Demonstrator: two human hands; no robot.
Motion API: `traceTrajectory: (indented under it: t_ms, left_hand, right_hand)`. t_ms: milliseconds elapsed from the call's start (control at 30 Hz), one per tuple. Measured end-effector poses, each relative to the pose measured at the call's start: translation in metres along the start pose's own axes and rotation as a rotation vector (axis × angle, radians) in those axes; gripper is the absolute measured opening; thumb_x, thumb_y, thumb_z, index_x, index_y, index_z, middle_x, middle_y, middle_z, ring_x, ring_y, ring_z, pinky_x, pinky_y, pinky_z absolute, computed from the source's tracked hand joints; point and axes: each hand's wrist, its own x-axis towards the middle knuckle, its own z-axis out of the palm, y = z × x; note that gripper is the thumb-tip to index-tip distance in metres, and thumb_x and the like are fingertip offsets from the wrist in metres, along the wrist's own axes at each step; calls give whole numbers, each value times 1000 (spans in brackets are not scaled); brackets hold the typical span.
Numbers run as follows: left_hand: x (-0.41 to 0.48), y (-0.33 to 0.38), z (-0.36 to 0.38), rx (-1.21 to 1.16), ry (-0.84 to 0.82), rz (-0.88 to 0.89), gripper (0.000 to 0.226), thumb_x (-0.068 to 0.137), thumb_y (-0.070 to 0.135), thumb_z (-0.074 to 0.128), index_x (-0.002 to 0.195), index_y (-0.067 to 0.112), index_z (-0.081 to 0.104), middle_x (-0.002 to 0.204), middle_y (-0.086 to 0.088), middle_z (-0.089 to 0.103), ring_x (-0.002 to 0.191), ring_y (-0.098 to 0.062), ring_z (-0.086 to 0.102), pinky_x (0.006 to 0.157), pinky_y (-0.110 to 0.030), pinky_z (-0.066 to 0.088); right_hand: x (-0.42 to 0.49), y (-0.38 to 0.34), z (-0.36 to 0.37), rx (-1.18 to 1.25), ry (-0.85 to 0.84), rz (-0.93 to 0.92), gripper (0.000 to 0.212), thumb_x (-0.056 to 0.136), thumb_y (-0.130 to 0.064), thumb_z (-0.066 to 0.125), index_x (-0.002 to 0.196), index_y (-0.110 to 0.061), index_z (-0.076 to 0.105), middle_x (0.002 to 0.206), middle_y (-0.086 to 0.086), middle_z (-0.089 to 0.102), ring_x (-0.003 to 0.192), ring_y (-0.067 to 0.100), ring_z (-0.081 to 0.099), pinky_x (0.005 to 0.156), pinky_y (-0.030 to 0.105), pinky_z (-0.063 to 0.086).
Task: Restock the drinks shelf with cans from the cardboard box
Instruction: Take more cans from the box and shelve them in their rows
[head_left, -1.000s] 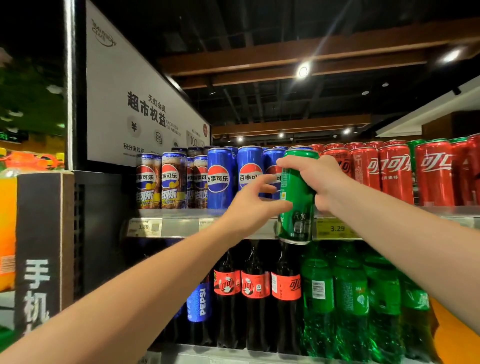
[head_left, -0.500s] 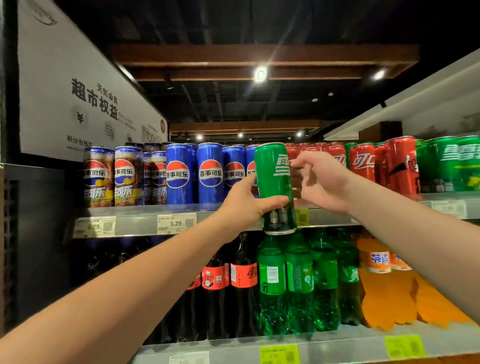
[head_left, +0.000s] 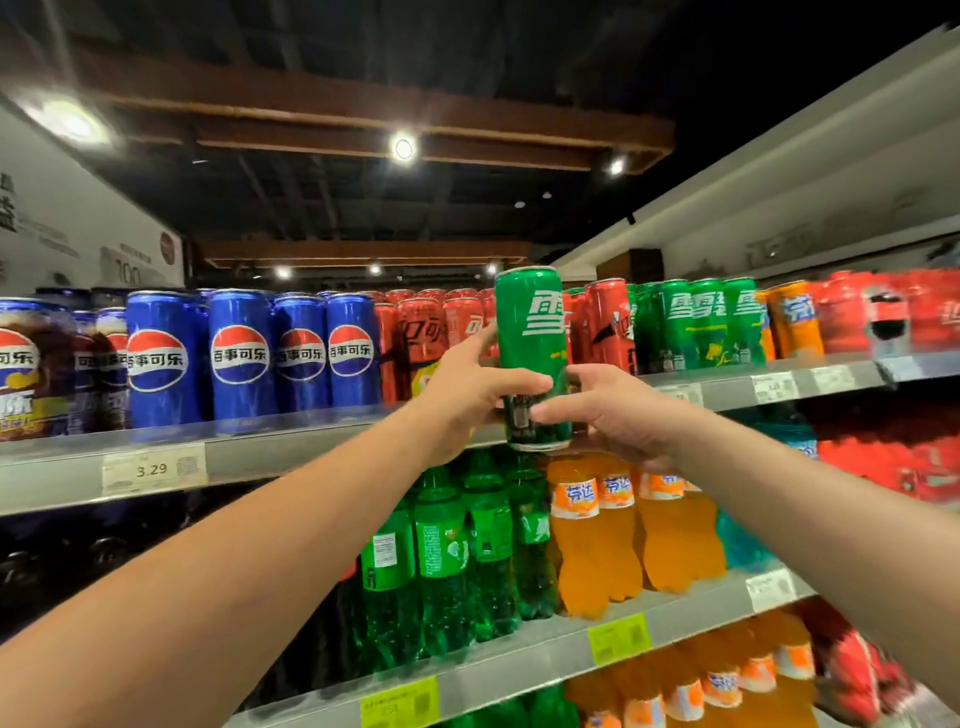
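A tall green can (head_left: 530, 332) stands upright in the air in front of the top shelf (head_left: 311, 441), level with the red cans. My left hand (head_left: 467, 395) grips its lower part from the left. My right hand (head_left: 613, 410) touches the can's lower right side with fingers curled around it. A row of matching green cans (head_left: 696, 322) stands on the shelf further right. The cardboard box is out of view.
Blue cans (head_left: 239, 353) fill the shelf's left side, red cans (head_left: 421, 338) its middle, orange cans (head_left: 795, 322) lie further right. Green bottles (head_left: 441, 545) and orange bottles (head_left: 613, 519) stand on the shelf below. Price tags line the shelf edges.
The view has swung right along the shelf. The green can has gone from my right hand to my left, and my right hand has come back onto its lower side.
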Motion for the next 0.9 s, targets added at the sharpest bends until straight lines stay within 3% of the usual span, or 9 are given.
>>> traceTrajectory:
  t_ms: [67,200,333,467,600,700,800,900]
  left_hand:
    - [9,-1,23,-31,-11,-16,61,70,-5,72,121,23,55,102,-4,73,93,-21,69,74,-35,55]
    - [24,0,70,-22,-16,-22,57,71,7,77,119,29,57,104,3,71,96,-16,68,68,-31,56]
    - [36,0,113,39,54,-9,72,62,21,84,126,28,53,113,3,68,106,-21,65,86,-46,55]
    - [45,-4,156,100,154,-5,72,56,30,85,121,30,54,117,2,66,110,-24,61,91,-51,51]
    - [54,-10,186,106,201,-5,53,71,22,81,119,27,59,111,2,69,106,-23,63,87,-50,53]
    - [62,-8,197,114,233,10,45,72,20,80,110,31,60,107,2,70,100,-21,66,82,-46,57]
    - [71,-4,196,134,226,17,42,73,17,80,101,39,59,107,2,70,99,-21,67,78,-42,59]
    - [81,-2,187,161,227,6,38,78,19,75,111,32,60,109,1,69,101,-20,66,82,-44,57]
  right_hand:
    - [-10,3,-18,-38,62,-11,30,81,-7,71,108,-16,64,93,1,76,85,16,73,66,28,58]
    - [-28,5,-58,-91,165,-8,34,78,-7,75,108,-18,63,98,6,73,92,24,71,84,45,57]
    - [-43,6,-101,-202,251,-8,36,73,-11,79,103,-21,62,101,5,71,98,23,67,90,49,54]
    - [-53,13,-141,-228,243,8,40,71,-15,82,106,-19,63,101,6,71,98,24,67,91,50,53]
    - [-53,21,-168,-255,214,-6,35,72,-24,81,103,-22,64,99,2,70,99,22,66,88,42,54]
    - [-45,22,-179,-276,280,-59,23,71,-31,80,87,-26,64,87,-4,70,88,14,65,73,32,54]
    - [-31,24,-182,-321,362,-68,35,66,-37,81,92,-23,64,90,-2,68,86,14,64,70,32,53]
    - [-13,26,-179,-289,429,-103,37,62,-34,84,91,-23,65,89,-3,68,85,13,64,69,30,52]
